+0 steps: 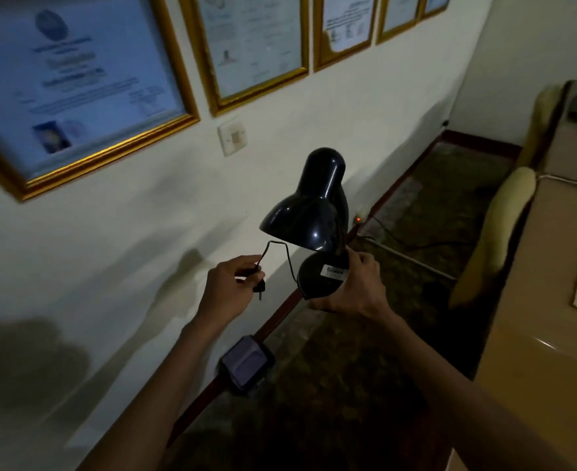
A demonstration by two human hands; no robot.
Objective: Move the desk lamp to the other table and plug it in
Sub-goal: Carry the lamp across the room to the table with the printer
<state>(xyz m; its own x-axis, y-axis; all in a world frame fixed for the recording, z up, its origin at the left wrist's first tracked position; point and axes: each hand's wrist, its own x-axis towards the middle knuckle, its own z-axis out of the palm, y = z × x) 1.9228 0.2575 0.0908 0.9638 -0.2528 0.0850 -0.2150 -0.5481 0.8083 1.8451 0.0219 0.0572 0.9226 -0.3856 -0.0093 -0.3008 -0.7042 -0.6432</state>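
At centre frame, the right hand (355, 283) grips a black desk lamp (314, 212) by its base; the left hand (227, 283) pinches its plug (259, 286).

Carpet (348, 385) open — chairs (498, 232) crowd the table (535, 334).

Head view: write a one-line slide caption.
Right hand carries the black desk lamp by its base; left hand holds its plug.
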